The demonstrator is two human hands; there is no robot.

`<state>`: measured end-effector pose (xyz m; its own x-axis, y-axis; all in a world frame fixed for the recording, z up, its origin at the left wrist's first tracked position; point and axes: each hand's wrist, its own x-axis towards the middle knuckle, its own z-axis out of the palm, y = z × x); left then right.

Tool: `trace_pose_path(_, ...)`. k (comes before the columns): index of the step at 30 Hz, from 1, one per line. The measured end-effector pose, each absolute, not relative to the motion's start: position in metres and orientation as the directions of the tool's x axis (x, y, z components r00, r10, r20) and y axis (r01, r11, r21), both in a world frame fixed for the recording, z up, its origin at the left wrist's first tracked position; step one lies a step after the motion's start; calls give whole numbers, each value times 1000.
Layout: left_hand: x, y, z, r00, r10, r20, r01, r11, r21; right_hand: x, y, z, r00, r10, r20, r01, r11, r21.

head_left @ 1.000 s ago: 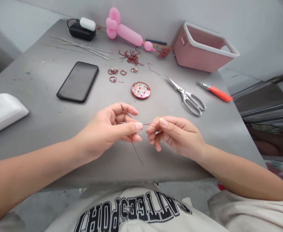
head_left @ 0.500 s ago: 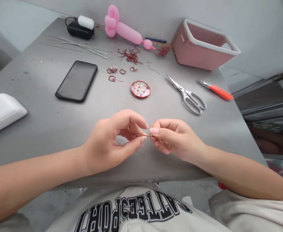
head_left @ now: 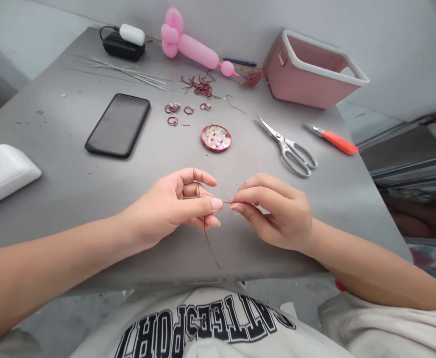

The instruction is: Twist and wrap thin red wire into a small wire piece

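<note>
A thin dark red cord (head_left: 211, 243) is stretched between my two hands, low over the front of the table. My left hand (head_left: 182, 201) pinches it between thumb and fingers, and a loose end hangs down below the fingers. The short stretch between the hands looks twisted. My right hand (head_left: 277, 211) pinches the other side with thumb and forefinger; the end inside that grip is hidden. Beyond the hands sits a small red-rimmed dish (head_left: 217, 138) of pale and pink beads or sequins. Several small red cord rings (head_left: 172, 108) lie behind it.
Scissors (head_left: 290, 149) and an orange cutter (head_left: 339, 142) lie to the right. A phone (head_left: 118, 125) lies on the left, near thin metal rods (head_left: 135, 74). Red cord scraps (head_left: 202, 87), a pink balloon (head_left: 199, 51) and a pink bin (head_left: 307, 82) are at the back.
Both hands have turned over the cord, the right now palm down. The cord's loose end and a twisted stretch between the fingers have come into sight.
</note>
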<state>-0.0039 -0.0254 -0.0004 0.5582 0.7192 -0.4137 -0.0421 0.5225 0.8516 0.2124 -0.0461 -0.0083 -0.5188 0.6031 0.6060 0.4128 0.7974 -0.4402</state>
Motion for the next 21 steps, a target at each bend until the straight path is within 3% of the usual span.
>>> trace_pose_path(2, -4, -30, -1, 561, 769, -307, -24, 385, 923, 210, -48, -6, -498, 737, 458, 369, 658, -657)
trace_pose_path(4, -5, -35, -3, 538, 833, -127, -3, 152, 988, 208, -48, -2, -466, 881, 85, 265, 231, -936)
trace_pose_path(5, -5, -36, -3, 518, 855, -25, 21, 16, 1000, 207, -48, -1, -475, 868, -142, 190, -57, -980)
trace_pose_path(7, -5, -37, -4, 488, 863, 133, 42, -175, 984, 205, -47, 1, -524, 732, -437, 69, -475, -878)
trace_pose_path(9, -4, -35, -4, 495, 868, 43, 21, -62, 998, 206, -44, 1, -529, 699, -480, 10, -561, -828)
trace_pose_path(12, -4, -28, -2, 508, 828, -240, -45, 303, 952, 210, -42, -1, -475, 819, -322, -28, -380, -924)
trace_pose_path(15, -4, -23, -1, 570, 694, -439, -59, 568, 821, 214, -41, -5, -458, 889, -5, 68, 29, -997)
trace_pose_path(18, -3, -23, -3, 615, 605, -506, -56, 674, 737, 215, -42, -8, -513, 792, 331, 225, 496, -839)
trace_pose_path(21, -2, -23, -3, 624, 596, -504, -63, 682, 729, 214, -42, -9, -548, 678, 490, 281, 701, -655)
